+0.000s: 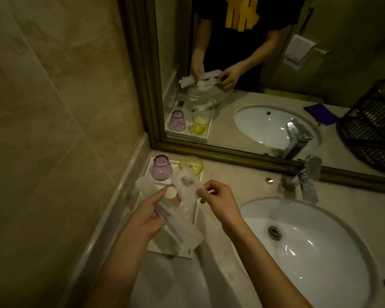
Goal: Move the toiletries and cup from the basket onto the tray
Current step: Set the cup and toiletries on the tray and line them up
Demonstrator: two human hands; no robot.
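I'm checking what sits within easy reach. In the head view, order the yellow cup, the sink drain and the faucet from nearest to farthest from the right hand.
From the right hand:
1. Yellow cup, up-left of it, at the tray's back.
2. Sink drain, lower right, in the basin.
3. Faucet, far right, by the mirror.

Two cups — one purple [161,168], one yellow [192,164] — one white tray [195,215], several clear packets [185,185], one sink [309,245], one faucet [306,177].
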